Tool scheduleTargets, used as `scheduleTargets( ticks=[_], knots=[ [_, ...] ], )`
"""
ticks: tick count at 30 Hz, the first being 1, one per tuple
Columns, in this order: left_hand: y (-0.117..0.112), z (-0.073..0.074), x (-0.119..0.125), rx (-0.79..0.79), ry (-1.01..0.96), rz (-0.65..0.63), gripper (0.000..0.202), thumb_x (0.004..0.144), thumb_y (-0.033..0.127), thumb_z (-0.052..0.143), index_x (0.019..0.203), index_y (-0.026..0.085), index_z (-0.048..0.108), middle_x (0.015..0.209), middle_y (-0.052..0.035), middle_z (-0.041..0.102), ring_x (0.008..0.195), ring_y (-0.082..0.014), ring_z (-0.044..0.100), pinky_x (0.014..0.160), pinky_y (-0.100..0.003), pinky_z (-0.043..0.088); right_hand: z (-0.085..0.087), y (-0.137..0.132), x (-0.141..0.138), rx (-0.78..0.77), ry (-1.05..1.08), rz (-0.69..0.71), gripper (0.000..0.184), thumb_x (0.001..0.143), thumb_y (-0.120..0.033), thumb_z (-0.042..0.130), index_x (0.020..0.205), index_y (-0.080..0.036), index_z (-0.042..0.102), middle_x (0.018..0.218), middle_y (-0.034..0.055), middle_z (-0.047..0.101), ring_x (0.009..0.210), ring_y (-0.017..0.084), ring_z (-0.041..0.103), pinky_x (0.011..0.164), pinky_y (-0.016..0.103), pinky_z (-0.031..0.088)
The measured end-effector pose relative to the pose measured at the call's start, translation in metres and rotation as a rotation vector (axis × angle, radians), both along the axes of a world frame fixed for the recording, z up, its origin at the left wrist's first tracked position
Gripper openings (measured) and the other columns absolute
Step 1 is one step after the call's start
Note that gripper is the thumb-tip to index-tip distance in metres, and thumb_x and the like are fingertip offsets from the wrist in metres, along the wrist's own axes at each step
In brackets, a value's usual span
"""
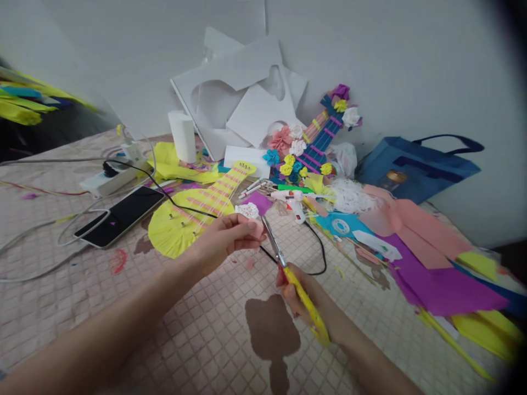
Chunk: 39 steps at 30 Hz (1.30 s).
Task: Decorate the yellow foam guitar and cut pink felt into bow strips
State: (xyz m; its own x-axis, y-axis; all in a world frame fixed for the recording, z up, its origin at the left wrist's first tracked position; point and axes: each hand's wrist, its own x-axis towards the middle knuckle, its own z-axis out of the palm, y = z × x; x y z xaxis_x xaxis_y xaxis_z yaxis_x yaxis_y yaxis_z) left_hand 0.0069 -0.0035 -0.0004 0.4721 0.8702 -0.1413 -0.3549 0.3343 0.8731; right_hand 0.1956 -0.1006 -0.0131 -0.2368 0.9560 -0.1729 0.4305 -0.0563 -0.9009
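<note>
My left hand (225, 237) pinches a small pink paper piece (257, 228) above the patterned mat, fingers closed on it. My right hand (302, 299) grips yellow-handled scissors (302, 293); their blades (272, 239) point up at the pink piece and touch its edge. Just behind the hands lies a yellow paper guitar (193, 214) with pink stripes. A purple paper scrap (258, 201) and a white paper flower (247, 209) sit beyond my left fingers.
A phone (119, 215) and power strip (111, 178) with cables lie left. A glue gun (294, 206), pens, a blue paper guitar (319, 140) with flowers, white foam boards (242, 93), a white roll (182, 135), a blue bag (415, 164) and coloured paper sheets (436, 280) crowd the back and right.
</note>
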Motion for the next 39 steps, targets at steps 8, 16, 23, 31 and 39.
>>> scheduleTargets(
  ticks=[8,16,23,31,39],
  knots=[
    [-0.012,0.001,0.009,-0.084,-0.090,0.105,0.019,0.074,0.028,0.071,0.069,0.013,0.060,0.079,-0.0006,0.065,0.073,-0.0096,0.062,0.072,-0.023,0.051,0.003,0.000,-0.010,-0.061,0.029,-0.069,0.033,0.078,-0.052,0.049,0.072,-0.022,0.035,0.056,-0.0068,0.036,0.045,0.008,0.035,0.042,0.021,0.031],
    [-0.016,-0.003,0.014,-0.185,-0.167,0.159,0.015,0.074,0.025,0.071,0.070,0.012,0.063,0.076,-0.0013,0.064,0.071,-0.0082,0.060,0.072,-0.021,0.051,-0.007,0.002,-0.013,-0.052,0.015,-0.086,0.029,0.079,-0.047,0.049,0.072,-0.022,0.037,0.055,-0.0072,0.035,0.045,0.007,0.031,0.041,0.020,0.024],
    [-0.020,-0.001,0.016,-0.218,-0.188,0.194,0.012,0.077,0.021,0.068,0.073,0.011,0.064,0.076,-0.0027,0.065,0.069,-0.0083,0.060,0.069,-0.020,0.051,-0.014,0.004,-0.010,0.003,0.002,-0.075,0.026,0.079,-0.043,0.050,0.072,-0.021,0.038,0.058,-0.0056,0.038,0.048,0.007,0.034,0.043,0.020,0.027],
    [-0.021,-0.004,0.018,-0.213,-0.229,0.221,0.011,0.078,0.020,0.067,0.073,0.010,0.064,0.075,-0.0021,0.064,0.069,-0.0077,0.060,0.070,-0.020,0.051,-0.013,0.003,-0.012,0.015,-0.018,-0.089,0.027,0.078,-0.044,0.052,0.072,-0.021,0.037,0.058,-0.0059,0.038,0.048,0.007,0.032,0.043,0.020,0.026],
    [-0.021,-0.006,0.019,-0.209,-0.249,0.225,0.010,0.078,0.019,0.066,0.073,0.011,0.064,0.075,-0.0014,0.065,0.070,-0.0077,0.061,0.071,-0.020,0.051,-0.008,0.004,-0.016,0.012,0.018,-0.099,0.034,0.076,-0.051,0.051,0.069,-0.021,0.036,0.058,-0.0059,0.036,0.049,0.007,0.030,0.042,0.020,0.025]
  ],
)
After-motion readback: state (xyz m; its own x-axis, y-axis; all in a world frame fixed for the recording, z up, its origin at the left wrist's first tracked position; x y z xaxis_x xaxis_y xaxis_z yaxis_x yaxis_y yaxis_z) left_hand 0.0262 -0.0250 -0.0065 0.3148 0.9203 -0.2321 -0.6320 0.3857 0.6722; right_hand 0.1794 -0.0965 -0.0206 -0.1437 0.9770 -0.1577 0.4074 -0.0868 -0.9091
